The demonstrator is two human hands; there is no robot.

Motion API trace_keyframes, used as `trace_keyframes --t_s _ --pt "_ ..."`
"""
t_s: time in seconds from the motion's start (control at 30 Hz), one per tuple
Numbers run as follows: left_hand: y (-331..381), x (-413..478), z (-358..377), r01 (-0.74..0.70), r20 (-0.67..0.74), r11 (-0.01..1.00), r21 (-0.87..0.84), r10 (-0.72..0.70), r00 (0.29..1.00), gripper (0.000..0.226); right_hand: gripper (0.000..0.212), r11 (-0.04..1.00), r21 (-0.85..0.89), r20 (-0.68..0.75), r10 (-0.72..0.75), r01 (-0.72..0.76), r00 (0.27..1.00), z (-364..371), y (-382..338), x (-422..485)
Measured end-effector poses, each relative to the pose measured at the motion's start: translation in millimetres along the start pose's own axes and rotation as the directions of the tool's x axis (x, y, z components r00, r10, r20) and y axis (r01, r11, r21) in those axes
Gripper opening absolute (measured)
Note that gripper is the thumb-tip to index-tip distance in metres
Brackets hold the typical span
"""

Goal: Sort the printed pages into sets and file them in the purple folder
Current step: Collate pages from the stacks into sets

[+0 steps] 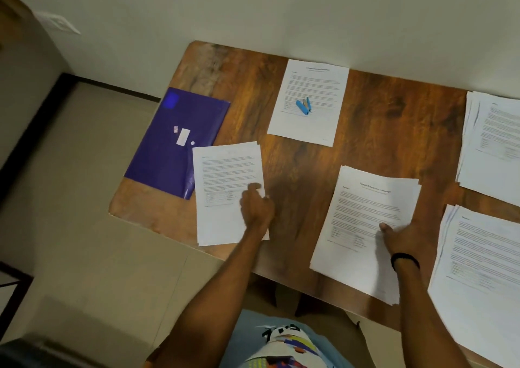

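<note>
The purple folder [171, 142] lies closed at the table's left end. A small stack of printed pages [225, 176] overlaps its lower right corner; my left hand [256, 206] pinches that stack's right edge. A fanned stack of pages [363, 216] lies at the front middle, and my right hand [405, 238] presses flat on it, a black band round the wrist. A single page [315, 86] lies at the back middle. Two more stacks sit at the right: one at the back [495, 142], one at the front [478, 272].
A blue stapler [304, 106] rests on the back page. The wooden table [298, 171] stands against the wall; its left and front edges drop to a tiled floor. A dark chair edge shows at the far left.
</note>
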State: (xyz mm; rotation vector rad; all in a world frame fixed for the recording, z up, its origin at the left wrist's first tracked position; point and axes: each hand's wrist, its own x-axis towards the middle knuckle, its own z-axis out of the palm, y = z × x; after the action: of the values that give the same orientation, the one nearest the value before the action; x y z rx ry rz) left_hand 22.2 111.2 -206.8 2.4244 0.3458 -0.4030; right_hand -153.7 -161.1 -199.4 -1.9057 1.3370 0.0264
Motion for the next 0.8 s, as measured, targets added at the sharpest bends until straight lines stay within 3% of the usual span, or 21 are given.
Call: trace_keyframes --t_s 0.07,0.17,0.23,0.3,0.37,0.43,0.5,0.6,0.7,0.8 --pt "-19.1 14.1 -20.4 0.09 -0.13 0.992 0.086 -0.078 0.988 0.046 0.075 0.996 -0.072 -0.152 0.04 -0.051 0.988 13.8 -19.3 -12.3" --pt "-51.9 35.8 -45.1 0.294 -0.228 0.939 0.177 -0.252 0.941 0.074 0.065 0.989 -0.146 -0.366 -0.024 -0.032 0.931 50.6 -53.7 -28.5" --pt "-69.7 44.4 -59.0 0.403 -0.213 0.904 0.141 -0.37 0.905 0.088 0.052 0.997 -0.055 -0.262 -0.071 0.059 0.963 89.5 -81.5 -49.0" --pt "-84.0 50.8 -68.1 0.479 -0.156 0.872 0.101 -0.462 0.873 0.092 0.044 0.991 -0.004 -0.022 -0.137 0.137 0.99 131.9 -105.7 -81.4" --pt "-95.4 54.6 -72.2 0.507 -0.103 0.859 0.073 -0.499 0.86 0.093 0.062 0.993 -0.059 0.244 -0.082 0.099 0.966 174.4 -118.0 -110.0" --pt "-103.3 56.4 -73.4 0.486 -0.062 0.873 0.039 -0.483 0.873 0.095 0.066 0.978 -0.163 0.394 -0.054 0.127 0.918 210.4 -125.8 -129.1" --pt "-108.2 55.1 -75.0 0.448 -0.025 0.894 -0.024 -0.448 0.894 0.097 0.067 0.971 -0.179 0.41 -0.071 0.156 0.91 234.0 -134.1 -141.3" --pt "-117.3 54.5 -79.2 0.405 0.009 0.906 -0.12 -0.407 0.913 0.085 0.074 0.996 -0.082 0.41 -0.008 0.046 0.912 247.6 -143.7 -143.5" --pt "-121.5 52.6 -88.1 0.343 0.051 0.902 -0.263 -0.342 0.938 0.055 0.055 0.997 -0.072 0.425 0.02 0.012 0.905 248.4 -140.5 -138.8" --pt "-112.0 41.8 -96.5 0.161 -0.042 0.948 -0.275 -0.179 0.983 0.031 0.044 1.0 -0.027 0.395 0.011 0.0 0.918 243.8 -133.5 -132.7"
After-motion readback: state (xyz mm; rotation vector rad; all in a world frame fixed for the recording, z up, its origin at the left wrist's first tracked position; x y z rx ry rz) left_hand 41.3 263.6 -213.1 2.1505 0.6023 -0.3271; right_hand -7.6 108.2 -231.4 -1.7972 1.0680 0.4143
